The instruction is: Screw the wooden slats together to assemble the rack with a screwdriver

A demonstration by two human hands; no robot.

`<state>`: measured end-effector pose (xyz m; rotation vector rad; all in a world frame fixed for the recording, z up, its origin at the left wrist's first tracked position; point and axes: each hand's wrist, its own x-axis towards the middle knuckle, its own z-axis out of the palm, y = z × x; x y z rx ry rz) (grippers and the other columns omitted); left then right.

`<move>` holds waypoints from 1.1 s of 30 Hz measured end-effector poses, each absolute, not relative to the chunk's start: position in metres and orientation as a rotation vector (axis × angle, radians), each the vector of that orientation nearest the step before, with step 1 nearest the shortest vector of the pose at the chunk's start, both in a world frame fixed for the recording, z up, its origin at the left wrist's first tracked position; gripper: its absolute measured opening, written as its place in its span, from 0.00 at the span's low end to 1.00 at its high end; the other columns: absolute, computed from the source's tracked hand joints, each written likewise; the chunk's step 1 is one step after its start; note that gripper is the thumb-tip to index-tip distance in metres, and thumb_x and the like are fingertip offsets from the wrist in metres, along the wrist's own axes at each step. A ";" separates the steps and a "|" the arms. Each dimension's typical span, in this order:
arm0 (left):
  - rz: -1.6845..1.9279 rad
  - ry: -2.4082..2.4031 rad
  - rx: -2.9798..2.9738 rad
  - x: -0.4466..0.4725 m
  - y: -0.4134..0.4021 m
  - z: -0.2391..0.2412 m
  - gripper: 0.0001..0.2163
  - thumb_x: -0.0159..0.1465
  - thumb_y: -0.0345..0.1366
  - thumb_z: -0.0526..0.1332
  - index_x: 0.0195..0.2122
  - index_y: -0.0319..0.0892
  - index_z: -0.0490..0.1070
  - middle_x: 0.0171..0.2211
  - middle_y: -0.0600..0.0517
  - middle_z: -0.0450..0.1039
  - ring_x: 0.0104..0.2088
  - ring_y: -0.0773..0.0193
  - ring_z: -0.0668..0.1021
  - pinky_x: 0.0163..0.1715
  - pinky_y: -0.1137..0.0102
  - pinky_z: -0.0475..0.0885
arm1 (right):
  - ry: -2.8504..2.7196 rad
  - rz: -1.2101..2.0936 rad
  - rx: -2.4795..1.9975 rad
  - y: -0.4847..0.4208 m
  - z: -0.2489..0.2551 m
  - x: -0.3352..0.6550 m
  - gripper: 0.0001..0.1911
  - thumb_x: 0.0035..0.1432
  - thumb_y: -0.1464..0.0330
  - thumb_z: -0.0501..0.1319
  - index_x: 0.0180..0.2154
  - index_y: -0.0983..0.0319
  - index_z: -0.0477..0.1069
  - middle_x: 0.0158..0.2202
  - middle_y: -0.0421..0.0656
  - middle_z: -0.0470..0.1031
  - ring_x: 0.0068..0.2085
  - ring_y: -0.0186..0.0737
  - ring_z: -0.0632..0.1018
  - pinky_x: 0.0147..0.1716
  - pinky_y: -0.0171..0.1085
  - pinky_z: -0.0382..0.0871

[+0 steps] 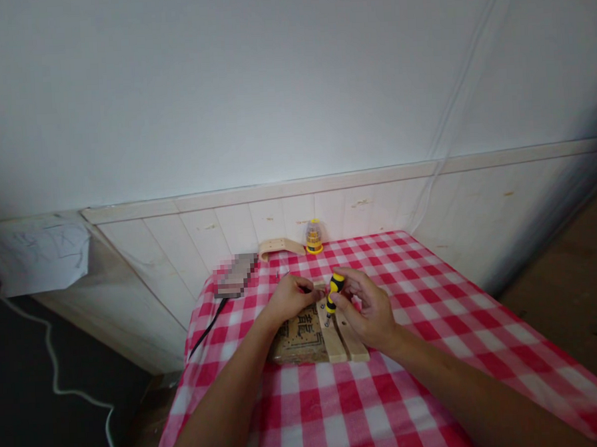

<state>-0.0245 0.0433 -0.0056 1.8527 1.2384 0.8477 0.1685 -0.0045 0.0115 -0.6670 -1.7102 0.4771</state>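
Observation:
My right hand grips a short yellow-and-black screwdriver by its handle. The tool leans, its tip pointing down at a screw or hole on a pale wooden piece. My left hand is closed in a pinch near the far end of that wood; what its fingers hold is hidden. A second pale wooden piece lies alongside to the right, partly under my right hand. Beneath my left hand and beside the wood is a brown board with dark printed characters.
A bent wooden piece rests at the table's back, beside a yellow-based clear bit case. A blurred-out flat object with a black cord lies at the left edge. The checked tablecloth meets a panelled wall.

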 end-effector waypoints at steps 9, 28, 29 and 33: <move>0.850 1.230 1.849 -0.025 0.045 -0.007 0.18 0.57 0.47 0.65 0.21 0.37 0.71 0.18 0.58 0.58 0.21 0.72 0.58 0.22 0.73 0.53 | -1.723 0.512 -0.656 -0.007 0.014 0.169 0.19 0.63 0.70 0.60 0.55 0.56 0.66 0.32 0.40 0.75 0.29 0.37 0.77 0.28 0.35 0.73; 0.846 1.289 1.917 -0.025 0.044 -0.006 0.17 0.57 0.44 0.64 0.18 0.38 0.66 0.17 0.60 0.54 0.21 0.72 0.58 0.21 0.73 0.51 | -1.577 0.617 -0.707 -0.005 0.014 0.163 0.16 0.57 0.70 0.66 0.46 0.56 0.64 0.31 0.37 0.72 0.26 0.34 0.71 0.24 0.33 0.66; 0.843 1.295 1.909 -0.024 0.044 -0.006 0.17 0.57 0.45 0.64 0.18 0.38 0.66 0.16 0.59 0.54 0.20 0.72 0.58 0.21 0.73 0.51 | -1.573 0.616 -0.708 -0.004 0.014 0.163 0.16 0.57 0.70 0.66 0.45 0.56 0.63 0.31 0.37 0.72 0.26 0.34 0.71 0.24 0.33 0.66; 0.841 1.288 1.893 -0.024 0.044 -0.006 0.17 0.57 0.45 0.64 0.18 0.38 0.67 0.16 0.59 0.54 0.21 0.72 0.58 0.21 0.73 0.51 | -1.557 0.616 -0.727 -0.004 0.015 0.162 0.16 0.57 0.68 0.66 0.44 0.56 0.63 0.31 0.37 0.72 0.25 0.34 0.71 0.23 0.33 0.65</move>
